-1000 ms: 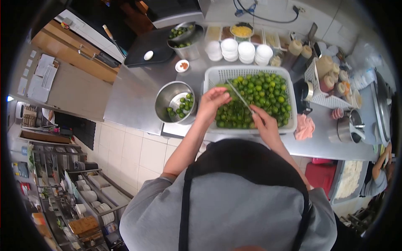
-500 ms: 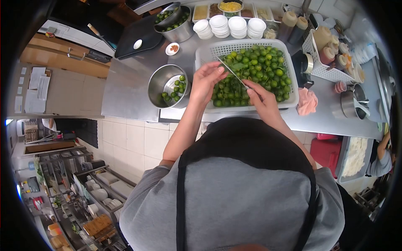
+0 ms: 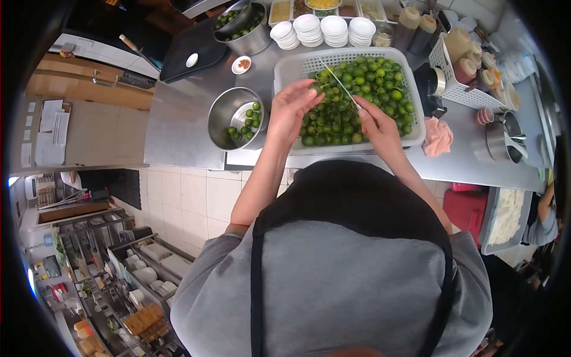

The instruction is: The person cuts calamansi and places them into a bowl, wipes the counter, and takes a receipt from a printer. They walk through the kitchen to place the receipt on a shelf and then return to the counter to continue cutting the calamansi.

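Note:
Over the white plastic basket [image 3: 417, 89], my right hand [image 3: 379, 124] is closed round the handle of a thin knife [image 3: 339, 82], its blade slanting up and to the left. My left hand [image 3: 290, 107] pinches a small green lime [image 3: 316, 88] between thumb and fingers, just left of the blade. Below both hands lies a heap of small green limes [image 3: 372, 83] with some leaves among them. To the left of my left hand stands a steel pot [image 3: 221, 126] with several limes [image 3: 245, 126] on its bottom.
Stacked white saucers [image 3: 307, 33] stand behind the basket. At the back left are a steel pot [image 3: 253, 41] of limes and a black tray [image 3: 191, 65]. A pink cloth [image 3: 438, 137] lies right of the basket, near a white crate [image 3: 461, 86] of sauce bottles.
The knife has moved away from my left hand, up and to the right, and a gap now shows between blade and fingers. My left hand still holds a lime.

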Action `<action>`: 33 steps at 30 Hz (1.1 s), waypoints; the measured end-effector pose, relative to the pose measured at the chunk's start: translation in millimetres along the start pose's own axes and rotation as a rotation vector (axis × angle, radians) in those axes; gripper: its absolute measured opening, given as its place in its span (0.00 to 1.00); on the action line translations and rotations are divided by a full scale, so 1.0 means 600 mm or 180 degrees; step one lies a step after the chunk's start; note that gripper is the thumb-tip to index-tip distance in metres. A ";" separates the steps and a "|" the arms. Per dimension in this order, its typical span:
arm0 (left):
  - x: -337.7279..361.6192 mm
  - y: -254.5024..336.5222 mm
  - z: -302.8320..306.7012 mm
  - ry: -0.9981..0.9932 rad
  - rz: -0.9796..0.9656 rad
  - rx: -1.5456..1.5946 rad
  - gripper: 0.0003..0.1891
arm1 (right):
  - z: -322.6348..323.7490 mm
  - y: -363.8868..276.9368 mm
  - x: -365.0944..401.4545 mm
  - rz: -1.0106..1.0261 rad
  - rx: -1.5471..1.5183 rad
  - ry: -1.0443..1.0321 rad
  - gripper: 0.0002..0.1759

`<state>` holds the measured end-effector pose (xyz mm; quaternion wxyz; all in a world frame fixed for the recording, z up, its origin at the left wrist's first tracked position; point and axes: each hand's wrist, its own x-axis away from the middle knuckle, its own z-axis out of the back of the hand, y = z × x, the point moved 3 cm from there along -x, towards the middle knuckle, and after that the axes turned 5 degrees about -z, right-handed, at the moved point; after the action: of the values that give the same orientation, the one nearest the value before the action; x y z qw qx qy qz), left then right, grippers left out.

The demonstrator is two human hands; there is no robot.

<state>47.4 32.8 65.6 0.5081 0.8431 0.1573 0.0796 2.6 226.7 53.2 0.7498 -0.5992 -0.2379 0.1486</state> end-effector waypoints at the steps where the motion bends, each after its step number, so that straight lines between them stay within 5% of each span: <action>1: -0.001 -0.001 -0.001 -0.0005 0.0004 -0.0002 0.09 | -0.003 -0.011 0.006 0.0339 -0.0023 0.0093 0.17; 5: -0.004 -0.004 0.007 0.0112 -0.0162 0.0042 0.09 | -0.010 -0.031 0.027 0.0897 0.0239 0.0009 0.18; 8: -0.005 -0.001 0.009 0.0104 -0.0198 0.0081 0.09 | -0.013 -0.017 0.026 0.0409 0.0170 -0.0186 0.17; 15: -0.007 -0.001 0.011 0.0237 -0.0178 0.0060 0.09 | -0.014 -0.017 0.025 0.0695 0.0065 -0.0132 0.17; 20: -0.005 -0.005 0.013 0.0129 -0.0159 0.0110 0.10 | -0.008 0.010 0.011 0.0214 0.0050 -0.0088 0.18; 33: -0.009 -0.012 0.015 0.0429 -0.0358 -0.0281 0.08 | -0.019 0.001 0.026 0.0917 0.0378 -0.0035 0.17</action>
<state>43.6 26.5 55.4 0.5366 0.8024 0.2346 0.1144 22.0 225.0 53.8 0.7536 -0.5808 -0.1444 0.2717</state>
